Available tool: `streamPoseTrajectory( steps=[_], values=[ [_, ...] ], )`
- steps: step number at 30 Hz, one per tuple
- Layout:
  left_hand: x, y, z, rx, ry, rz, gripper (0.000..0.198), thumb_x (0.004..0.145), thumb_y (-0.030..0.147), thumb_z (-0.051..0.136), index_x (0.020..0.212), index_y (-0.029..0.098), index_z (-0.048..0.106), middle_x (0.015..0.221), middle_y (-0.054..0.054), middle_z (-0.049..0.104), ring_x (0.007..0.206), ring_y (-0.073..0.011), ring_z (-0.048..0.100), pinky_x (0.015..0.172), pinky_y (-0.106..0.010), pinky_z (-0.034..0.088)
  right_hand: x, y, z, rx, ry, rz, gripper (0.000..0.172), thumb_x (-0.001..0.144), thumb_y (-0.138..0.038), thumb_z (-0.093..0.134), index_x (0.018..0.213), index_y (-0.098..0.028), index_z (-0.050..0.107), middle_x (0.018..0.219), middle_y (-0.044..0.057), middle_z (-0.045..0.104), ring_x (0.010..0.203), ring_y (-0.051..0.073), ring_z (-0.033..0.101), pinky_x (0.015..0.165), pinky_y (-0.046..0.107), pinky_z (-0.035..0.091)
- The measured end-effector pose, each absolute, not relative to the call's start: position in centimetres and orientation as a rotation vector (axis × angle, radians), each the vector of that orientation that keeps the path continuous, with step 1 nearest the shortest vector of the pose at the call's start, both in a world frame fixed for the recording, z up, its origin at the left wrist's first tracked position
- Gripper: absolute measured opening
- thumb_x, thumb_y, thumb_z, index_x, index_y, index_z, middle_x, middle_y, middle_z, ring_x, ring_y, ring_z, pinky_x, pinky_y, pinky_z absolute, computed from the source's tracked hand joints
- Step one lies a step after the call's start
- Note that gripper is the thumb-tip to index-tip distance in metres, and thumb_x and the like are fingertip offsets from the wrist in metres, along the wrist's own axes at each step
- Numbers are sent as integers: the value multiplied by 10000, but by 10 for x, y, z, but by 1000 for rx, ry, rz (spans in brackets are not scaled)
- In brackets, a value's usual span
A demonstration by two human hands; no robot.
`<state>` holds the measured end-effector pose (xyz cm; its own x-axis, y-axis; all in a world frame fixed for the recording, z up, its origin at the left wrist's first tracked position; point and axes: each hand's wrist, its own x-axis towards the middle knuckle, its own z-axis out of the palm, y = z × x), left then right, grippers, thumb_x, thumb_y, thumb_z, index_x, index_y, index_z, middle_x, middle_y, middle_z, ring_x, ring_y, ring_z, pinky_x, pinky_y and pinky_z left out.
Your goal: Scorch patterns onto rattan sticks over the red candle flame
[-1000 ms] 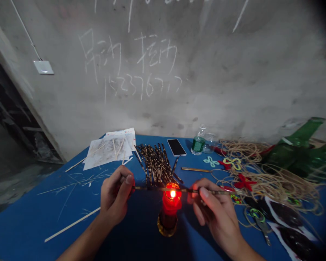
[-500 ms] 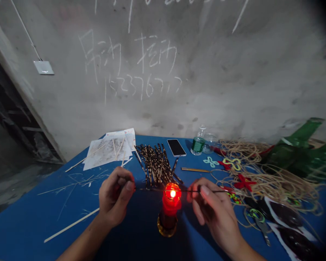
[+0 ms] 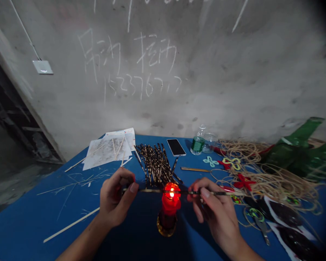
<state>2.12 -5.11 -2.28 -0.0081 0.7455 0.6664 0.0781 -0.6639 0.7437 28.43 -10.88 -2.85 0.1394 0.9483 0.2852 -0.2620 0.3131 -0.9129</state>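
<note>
A thin wooden stick (image 3: 149, 190) with dark scorched bands is stretched level between my two hands. My left hand (image 3: 116, 197) pinches its left end between thumb and fingers. Further along, my right hand (image 3: 214, 206) pinches it too, and a pale end sticks out to the right. Midway between the hands, the stick crosses the glowing top of a lit red candle (image 3: 170, 203), which stands on an amber glass base (image 3: 166, 226). Just behind lies a pile of scorched, banded sticks (image 3: 156, 163).
Stained paper sheets (image 3: 106, 154) and a pale stick (image 3: 70, 225) lie left on the blue table (image 3: 24, 217). Further back are a phone (image 3: 176, 147) and a small bottle (image 3: 197, 144). Tangled cord (image 3: 282, 181), scissors (image 3: 260, 223) and green bottles (image 3: 301, 145) crowd the right.
The stick looks turned, with lighter bands now showing, and its pale end reaches further right. My left hand has shifted slightly right; the candle stands in the same place.
</note>
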Motion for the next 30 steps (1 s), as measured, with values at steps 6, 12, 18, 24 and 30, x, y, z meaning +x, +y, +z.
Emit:
streamPoseTrajectory(
  steps=[6, 12, 18, 24, 30],
  values=[
    [21, -49, -21, 2022, 829, 1688, 114, 966, 248, 683, 869, 202, 646, 614, 31, 531, 496, -104, 444, 474, -252, 320, 283, -111, -27, -840, -1062, 983, 347, 987, -499, 725, 854, -180, 756, 749, 38, 703, 426, 75, 461, 438, 239, 286],
    [21, -47, -20, 2133, 757, 1690, 70, 963, 196, 655, 914, 220, 611, 609, 51, 517, 478, -97, 435, 464, -235, 336, 286, -108, -28, -835, -1071, 897, 367, 1008, -474, 704, 799, -183, 779, 766, 30, 684, 439, 79, 505, 441, 250, 347],
    [24, -49, -15, 2189, 755, 1702, 109, 952, 146, 646, 893, 228, 603, 617, 57, 526, 466, -85, 422, 452, -221, 335, 288, -104, -29, -825, -1066, 863, 354, 1017, -459, 696, 802, -193, 787, 776, 13, 671, 432, 63, 509, 435, 235, 360],
    [25, -50, -14, 2200, 758, 1702, 116, 946, 143, 651, 879, 225, 605, 634, 53, 525, 469, -78, 425, 448, -211, 336, 288, -106, -29, -817, -1056, 859, 359, 1009, -466, 705, 792, -188, 770, 772, 10, 667, 429, 62, 516, 436, 229, 361],
    [24, -50, -14, 2192, 754, 1684, 113, 952, 165, 652, 870, 223, 602, 594, 66, 489, 435, -72, 368, 414, -220, 274, 288, -105, -28, -827, -1046, 877, 355, 1003, -473, 712, 797, -188, 762, 771, 17, 682, 429, 63, 514, 434, 221, 355]
  ],
)
